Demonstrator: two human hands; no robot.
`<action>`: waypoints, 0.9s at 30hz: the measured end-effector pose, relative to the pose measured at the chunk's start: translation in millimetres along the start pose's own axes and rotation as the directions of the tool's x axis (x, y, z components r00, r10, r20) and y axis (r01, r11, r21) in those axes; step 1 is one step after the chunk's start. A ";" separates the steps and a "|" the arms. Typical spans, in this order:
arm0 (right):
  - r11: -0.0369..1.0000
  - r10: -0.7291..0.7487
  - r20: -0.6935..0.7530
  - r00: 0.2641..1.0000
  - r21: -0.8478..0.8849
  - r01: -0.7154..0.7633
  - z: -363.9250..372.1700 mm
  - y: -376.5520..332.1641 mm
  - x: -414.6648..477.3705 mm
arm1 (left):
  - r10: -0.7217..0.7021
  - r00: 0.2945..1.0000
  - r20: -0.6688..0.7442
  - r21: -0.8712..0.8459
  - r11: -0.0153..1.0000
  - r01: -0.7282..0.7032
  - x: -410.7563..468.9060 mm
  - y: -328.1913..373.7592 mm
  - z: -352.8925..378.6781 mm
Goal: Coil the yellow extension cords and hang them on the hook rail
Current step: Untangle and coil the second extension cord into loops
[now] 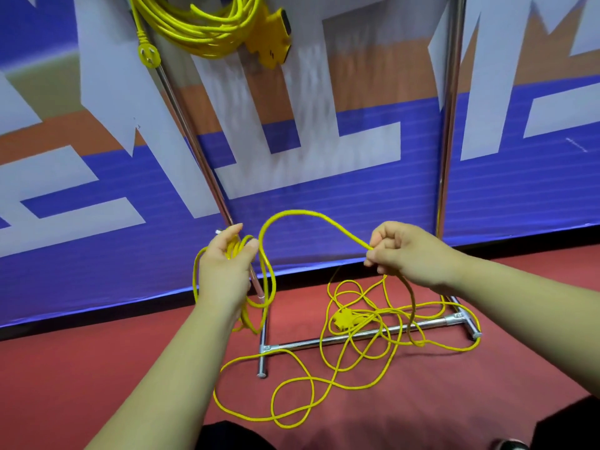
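The left hand (224, 267) grips several hanging loops of yellow extension cord (354, 349); the right hand (409, 254) pinches its arching strand, the rest tangled on the red floor (97, 368).

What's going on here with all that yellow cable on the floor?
A person is winding up a yellow extension cord by hand. The left hand holds the few loops gathered so far, while the right hand pinches the next stretch of cord to bring across. Most of the cord lies loose on the red floor, tangled around the foot of a metal rack. Another cord, already coiled, hangs at the top of the rack.
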State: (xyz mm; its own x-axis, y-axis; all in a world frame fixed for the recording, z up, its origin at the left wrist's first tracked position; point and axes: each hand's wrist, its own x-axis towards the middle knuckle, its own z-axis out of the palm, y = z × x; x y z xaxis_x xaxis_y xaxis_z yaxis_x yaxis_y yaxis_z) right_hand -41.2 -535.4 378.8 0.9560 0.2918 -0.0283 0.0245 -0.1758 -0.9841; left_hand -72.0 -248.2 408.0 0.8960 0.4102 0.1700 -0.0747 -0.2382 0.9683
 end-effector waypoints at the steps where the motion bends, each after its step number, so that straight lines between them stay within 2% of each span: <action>1: 1.000 -0.014 -0.010 1.000 0.010 0.014 1.7 -3.0 0.0 | 0.005 1.000 0.016 0.018 1.000 -0.005 -1.6 -1.2 4.7; 4: 0.997 -0.077 0.046 0.996 -0.025 0.078 11.1 -15.9 -3.1 | -0.032 0.982 0.185 0.049 0.999 0.024 -15.3 3.4 20.4; 7: 0.990 -0.111 0.155 0.982 -0.068 0.123 17.2 -30.6 -8.8 | -0.033 0.928 0.372 0.082 0.997 0.003 -26.1 8.5 32.0; 9: 0.987 -0.112 0.230 0.967 -0.088 0.135 17.6 -39.3 -12.3 | 0.008 0.885 0.465 0.078 0.996 -0.050 -30.8 10.3 33.4; 12: 0.982 -0.096 0.324 0.941 -0.121 0.142 16.1 -46.1 -16.3 | 0.093 0.817 0.569 0.130 0.971 -0.202 -30.3 9.4 30.3; 14: 0.982 -0.100 0.330 0.939 -0.117 0.146 14.6 -47.8 -18.2 | 0.087 0.747 0.659 0.169 0.951 -0.260 -30.6 8.7 30.3; 16: 0.987 -0.116 0.317 0.941 -0.073 0.146 13.2 -48.8 -19.6 | 0.054 0.716 0.696 0.207 0.940 -0.271 -28.8 6.1 32.1; 18: 0.991 -0.115 0.318 0.941 -0.022 0.129 12.4 -47.5 -20.5 | 0.066 0.733 0.677 0.212 0.937 -0.280 -28.6 4.8 34.3; 20: 0.995 -0.102 0.310 0.945 0.012 0.104 12.1 -44.0 -19.6 | 0.121 0.794 0.596 0.169 0.948 -0.270 -27.5 8.5 35.3; 24: 0.997 -0.067 0.248 0.967 0.039 0.059 5.2 -30.5 -12.7 | 0.059 0.948 0.311 -0.043 0.998 -0.048 -16.5 22.8 27.1; 27: 1.000 -0.007 0.245 0.969 -0.018 0.012 -0.3 -16.0 -6.7 | 0.052 0.979 0.198 -0.117 0.993 -0.029 -8.1 25.7 13.0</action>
State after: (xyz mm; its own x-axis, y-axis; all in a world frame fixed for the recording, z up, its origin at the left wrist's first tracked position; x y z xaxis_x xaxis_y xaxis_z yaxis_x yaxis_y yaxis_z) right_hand -47.9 -534.8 394.7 0.8551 0.5146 -0.0636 0.0408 -0.1891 -0.9811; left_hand -75.5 -269.0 429.1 0.9599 0.2148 0.1801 -0.1510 -0.1450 0.9778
